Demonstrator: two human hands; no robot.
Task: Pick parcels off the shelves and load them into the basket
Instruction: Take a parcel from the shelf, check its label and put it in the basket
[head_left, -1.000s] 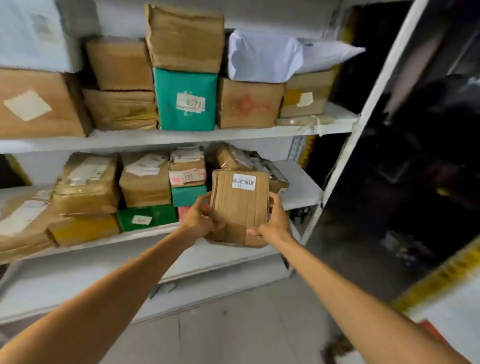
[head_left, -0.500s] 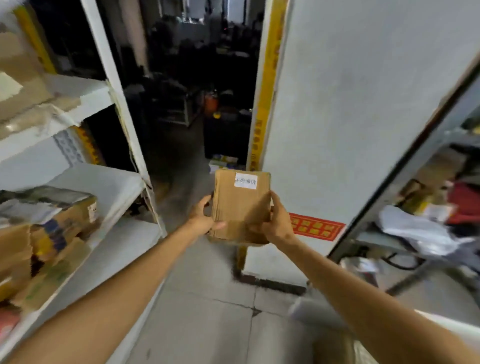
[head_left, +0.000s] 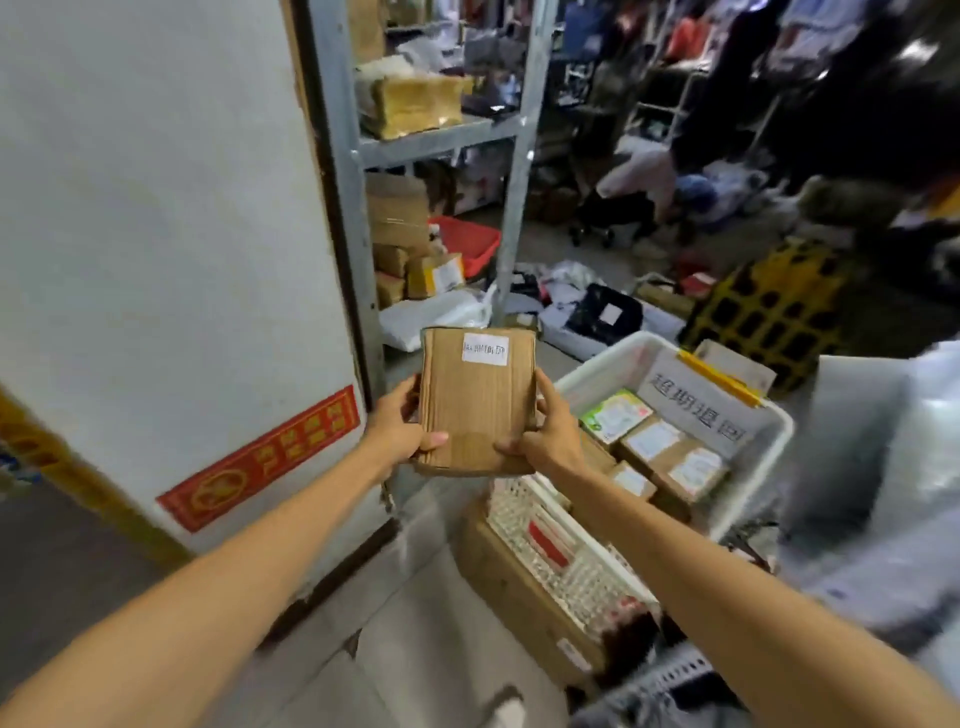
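Both bare forearms reached out from the lower corners. The left hand (head_left: 397, 427) gripped the left edge of the brown cardboard parcel (head_left: 475, 410), thumb across its front, and the right hand (head_left: 551, 439) clasped the right edge the same way, a hold unchanged from half a second before. The parcel stood upright in the air at chest height, its white label (head_left: 484, 349) at the top, just left of the white basket (head_left: 597, 362) and not yet over it. The basket, unseen earlier, had come into view at the right, holding several labelled parcels (head_left: 670, 460) and resting on a cardboard box (head_left: 519, 587). The white panel (head_left: 156, 234) with its red sticker (head_left: 260, 457) had shifted from right to left. Beyond stood a metal shelf (head_left: 436, 143), a red bin (head_left: 467, 241) and a yellow crate (head_left: 769, 306).
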